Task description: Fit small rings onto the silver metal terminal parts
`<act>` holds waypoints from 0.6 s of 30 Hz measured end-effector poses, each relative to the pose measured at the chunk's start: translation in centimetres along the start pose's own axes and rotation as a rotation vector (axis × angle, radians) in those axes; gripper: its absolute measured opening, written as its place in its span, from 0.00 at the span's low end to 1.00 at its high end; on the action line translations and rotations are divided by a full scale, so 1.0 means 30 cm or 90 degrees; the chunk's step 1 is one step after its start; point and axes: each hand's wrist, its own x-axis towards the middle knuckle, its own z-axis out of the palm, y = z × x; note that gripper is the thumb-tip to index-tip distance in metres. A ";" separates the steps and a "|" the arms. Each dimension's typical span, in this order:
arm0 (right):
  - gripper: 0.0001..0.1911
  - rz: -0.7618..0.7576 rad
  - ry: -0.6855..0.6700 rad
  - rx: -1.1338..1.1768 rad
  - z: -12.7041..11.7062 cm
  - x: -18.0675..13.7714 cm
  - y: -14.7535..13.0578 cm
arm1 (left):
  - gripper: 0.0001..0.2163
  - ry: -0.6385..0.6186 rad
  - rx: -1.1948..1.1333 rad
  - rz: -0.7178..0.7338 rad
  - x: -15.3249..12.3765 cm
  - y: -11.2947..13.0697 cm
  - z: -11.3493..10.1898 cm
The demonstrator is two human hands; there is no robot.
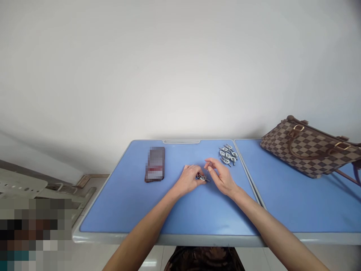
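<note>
Working over blue folding table (pixel 126 203) with grey rim, white wall (pixel 180 67) behind: left hand (pixel 187 180) curled, fingers pinching small silver metal clip (pixel 202 178); right hand (pixel 221 177) half open, empty, just beside. Heap of silver metal clips (pixel 228 154) near far edge; blurred dark flat rectangle (pixel 154 164) farther left; brown checkered leather handbag (pixel 307 148) on adjoining blue table section (pixel 296 207).

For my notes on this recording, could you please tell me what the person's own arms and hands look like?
The left arm and right arm are bare, with no sleeves. The left hand and right hand are ungloved, with no watch or rings visible. The only clothing in view is a dark patterned garment at the bottom.
</note>
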 end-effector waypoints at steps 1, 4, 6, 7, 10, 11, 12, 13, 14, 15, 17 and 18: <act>0.13 -0.007 0.009 -0.030 0.000 0.001 0.003 | 0.08 -0.001 0.003 0.000 0.000 0.000 0.000; 0.09 -0.032 0.046 -0.100 -0.002 0.009 0.006 | 0.09 -0.001 0.012 -0.001 -0.001 0.000 0.000; 0.10 -0.035 0.073 -0.112 -0.007 0.016 0.001 | 0.09 -0.002 0.012 -0.002 -0.001 0.002 -0.001; 0.11 -0.033 0.078 -0.109 -0.010 0.018 -0.003 | 0.09 -0.003 0.010 -0.005 -0.001 0.003 -0.002; 0.15 -0.026 0.073 -0.084 -0.022 0.024 -0.014 | 0.09 -0.007 0.004 -0.013 -0.001 0.006 -0.003; 0.15 -0.026 0.068 -0.075 -0.025 0.024 -0.017 | 0.09 -0.007 0.002 -0.013 -0.001 0.007 -0.004; 0.15 -0.028 0.064 -0.067 -0.027 0.025 -0.019 | 0.09 -0.007 0.001 -0.011 -0.001 0.007 -0.004; 0.15 -0.028 0.059 -0.061 -0.029 0.025 -0.020 | 0.09 -0.006 0.000 -0.010 -0.001 0.007 -0.005; 0.15 -0.026 0.055 -0.053 -0.030 0.025 -0.020 | 0.09 -0.006 -0.002 -0.009 -0.001 0.007 -0.005; 0.15 -0.025 0.048 -0.044 -0.031 0.025 -0.020 | 0.09 -0.007 -0.004 -0.009 -0.001 0.007 -0.005; 0.17 -0.020 0.028 -0.018 -0.034 0.026 -0.019 | 0.08 -0.007 -0.006 -0.012 0.000 0.007 -0.006; 0.17 -0.019 0.014 -0.001 -0.036 0.026 -0.018 | 0.08 -0.007 -0.008 -0.013 0.000 0.007 -0.006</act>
